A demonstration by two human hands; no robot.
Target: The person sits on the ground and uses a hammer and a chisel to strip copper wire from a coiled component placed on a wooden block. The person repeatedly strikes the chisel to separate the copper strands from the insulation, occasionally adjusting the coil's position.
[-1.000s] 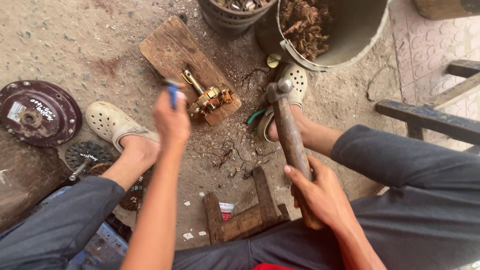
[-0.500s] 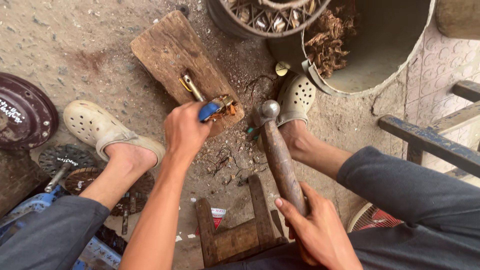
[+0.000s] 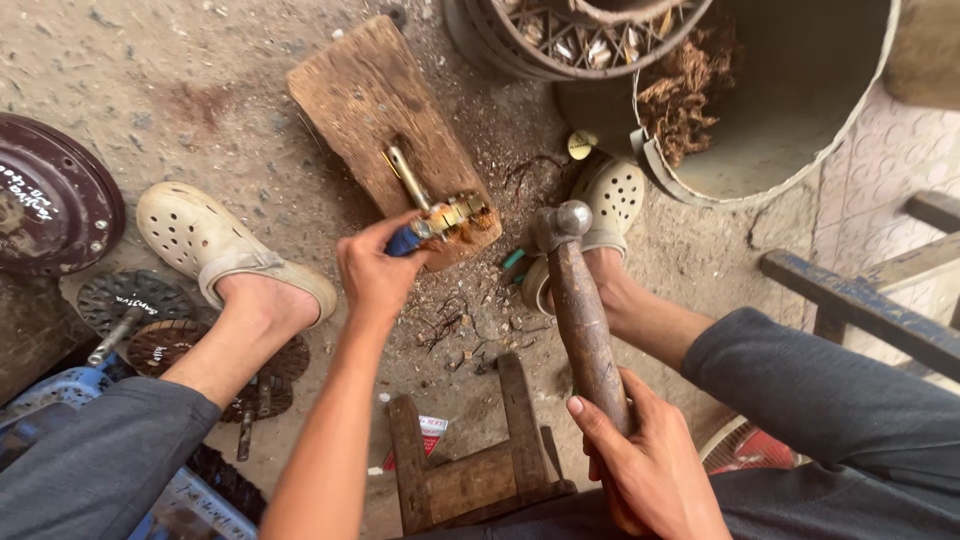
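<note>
Overhead, the bucket [image 3: 800,150] holds brown scrap [image 3: 685,100]; left hand [image 3: 375,275] pinches a chisel [image 3: 405,240], right hand [image 3: 650,470] grips a hammer [image 3: 580,310].

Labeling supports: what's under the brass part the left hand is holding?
The brass part lies on a worn wooden block set on the dirt floor. The left hand hides its blue near end, so contact there cannot be seen.

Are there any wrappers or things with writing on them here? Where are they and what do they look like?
Round metal disc: far left on the ground, dark maroon, white handwriting.
Small ribbed discs: below it beside the left foot, dark grey and rusty, small pale marks.
Scrap of wrapper: on the ground under the wooden stool, white and red.
</note>
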